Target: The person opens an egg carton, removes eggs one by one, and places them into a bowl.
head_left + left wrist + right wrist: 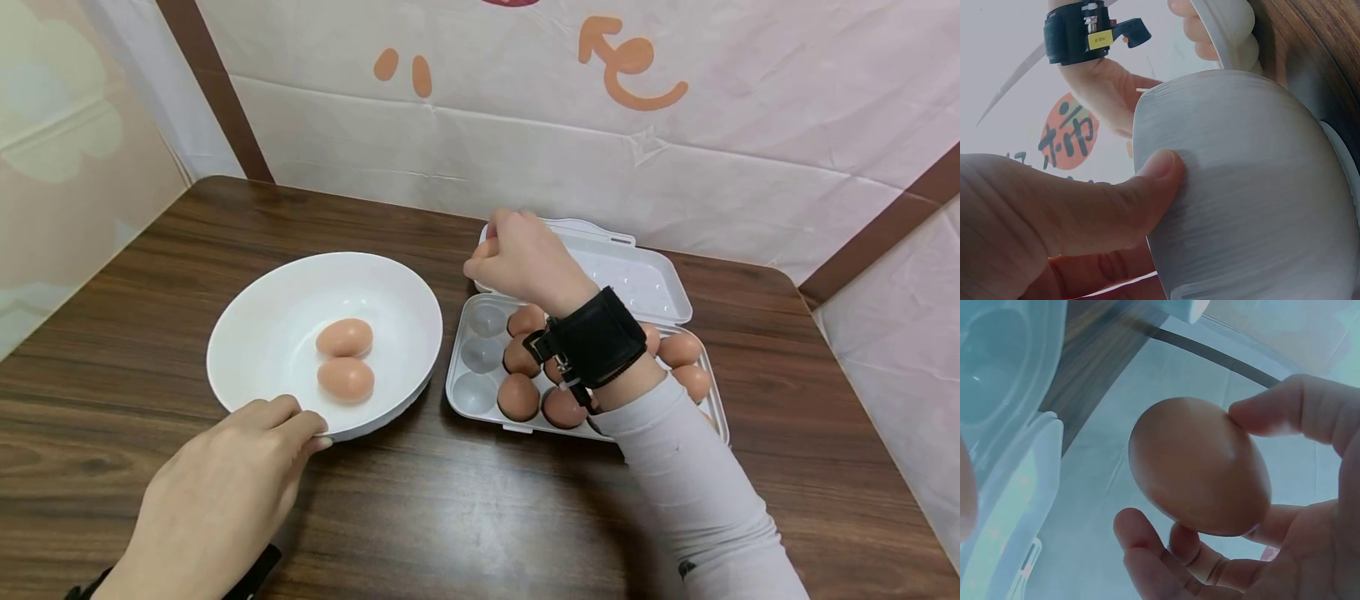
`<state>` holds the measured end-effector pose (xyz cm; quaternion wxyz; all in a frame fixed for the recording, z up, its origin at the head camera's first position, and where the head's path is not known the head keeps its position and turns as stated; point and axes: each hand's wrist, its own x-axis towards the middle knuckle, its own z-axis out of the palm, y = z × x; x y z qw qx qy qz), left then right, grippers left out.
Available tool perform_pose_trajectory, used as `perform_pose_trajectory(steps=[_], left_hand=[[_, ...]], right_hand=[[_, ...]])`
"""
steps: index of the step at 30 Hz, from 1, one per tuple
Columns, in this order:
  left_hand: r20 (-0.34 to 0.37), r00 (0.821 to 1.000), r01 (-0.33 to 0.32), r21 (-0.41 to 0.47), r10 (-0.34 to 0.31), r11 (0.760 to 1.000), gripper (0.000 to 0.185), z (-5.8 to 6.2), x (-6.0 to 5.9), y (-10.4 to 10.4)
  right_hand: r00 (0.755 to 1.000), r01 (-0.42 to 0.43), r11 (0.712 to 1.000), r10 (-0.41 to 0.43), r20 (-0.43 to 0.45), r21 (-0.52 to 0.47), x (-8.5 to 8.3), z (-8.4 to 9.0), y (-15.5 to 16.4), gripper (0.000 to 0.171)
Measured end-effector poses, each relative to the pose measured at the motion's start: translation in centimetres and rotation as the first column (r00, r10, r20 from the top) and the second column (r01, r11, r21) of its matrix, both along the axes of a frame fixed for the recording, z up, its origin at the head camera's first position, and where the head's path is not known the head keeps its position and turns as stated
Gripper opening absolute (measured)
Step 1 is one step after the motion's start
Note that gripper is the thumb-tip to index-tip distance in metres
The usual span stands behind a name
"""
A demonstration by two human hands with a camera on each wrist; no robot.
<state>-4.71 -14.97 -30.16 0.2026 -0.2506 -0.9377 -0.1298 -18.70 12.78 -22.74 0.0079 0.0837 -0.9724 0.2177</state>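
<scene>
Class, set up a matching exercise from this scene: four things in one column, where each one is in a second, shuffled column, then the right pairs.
Things:
1. left hand
2. right hand
3. two eggs
4. egg tray

Places:
A. inside the white bowl
B. on the table, lid open
C. on the bowl's near rim
D. above the tray, holding an egg

Pairs: 1-C, 2-D, 3-A, 4-B

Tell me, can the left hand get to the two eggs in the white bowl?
Probably yes. The left hand already holds the white bowl at its near rim, the two eggs lie uncovered just beyond its fingers, and the right hand is away over the egg tray.
</scene>
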Motion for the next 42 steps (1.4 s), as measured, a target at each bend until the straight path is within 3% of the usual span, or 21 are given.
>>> perform_pose_trajectory(steps=[10, 20, 34, 42], left_hand=[[0.003, 1.0, 0.008, -0.005, -0.008, 1.0, 0.02, 0.0, -0.1, -0.1], [0.009, 1.0, -0.001, -0.002, 0.001, 1.0, 0.023, -0.1, -0.1, -0.1], [-0.01, 1.0, 0.025, -0.009, -0.025, 1.0, 0.021, 0.0, 0.0, -0.6], [-0.001, 1.0, 0.022, 0.0, -0.022, 1.0, 0.021, 0.0, 0.0, -0.3]], right_hand=[[0.995, -0.035, 0.995, 0.026, -0.096, -0.091, 0.2, 1.7, -1.5, 0.007], [0.989, -0.082, 0.996, 0.077, -0.125, -0.035, 0.1, 3.5, -4.5, 0.01], [0.986, -0.156, 0.988, 0.157, -0.055, 0.013, 0.7, 6.3, -10.2, 0.006], [0.977, -0.211, 0.97, 0.211, 0.016, 0.117, -0.4, 4.9, -11.8, 0.011]])
